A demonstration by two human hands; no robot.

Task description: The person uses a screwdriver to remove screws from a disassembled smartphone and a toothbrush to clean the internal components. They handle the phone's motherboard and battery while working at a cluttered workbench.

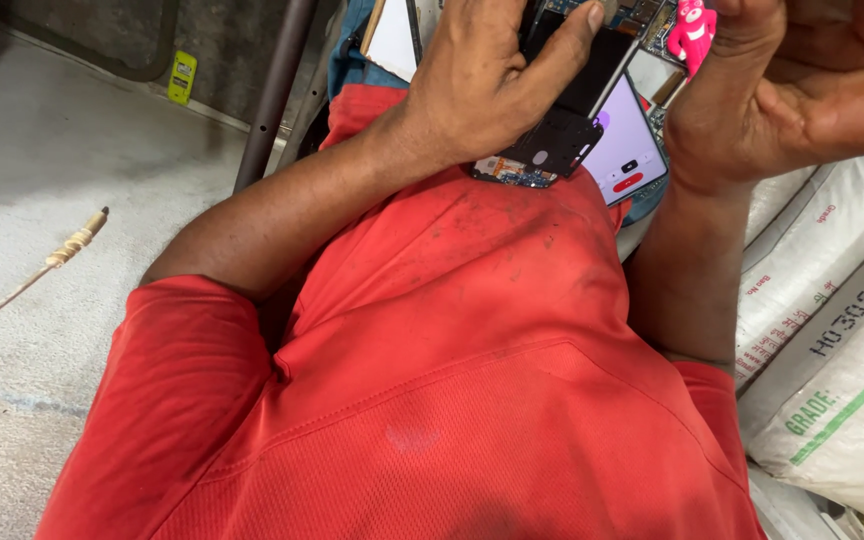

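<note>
My left hand (492, 85) is closed around a dismantled black phone (552, 150), back cover off, its blue circuit board showing at the lower edge. The thumb lies across the top of it. Behind it is a second phone with a lit pale screen (627, 140). My right hand (792, 90) is curled at the top right, its thumb beside a small pink object (693, 30). Whether it grips that pink object is hidden. Both hands are raised over my red shirt (452, 380).
White woven sacks (832, 330) are stacked at the right. Grey concrete floor (42, 180) lies to the left, with a thin stick (62, 255) on it. A dark metal tube (272, 95) slants down at the upper left, near a small yellow-green item (182, 77).
</note>
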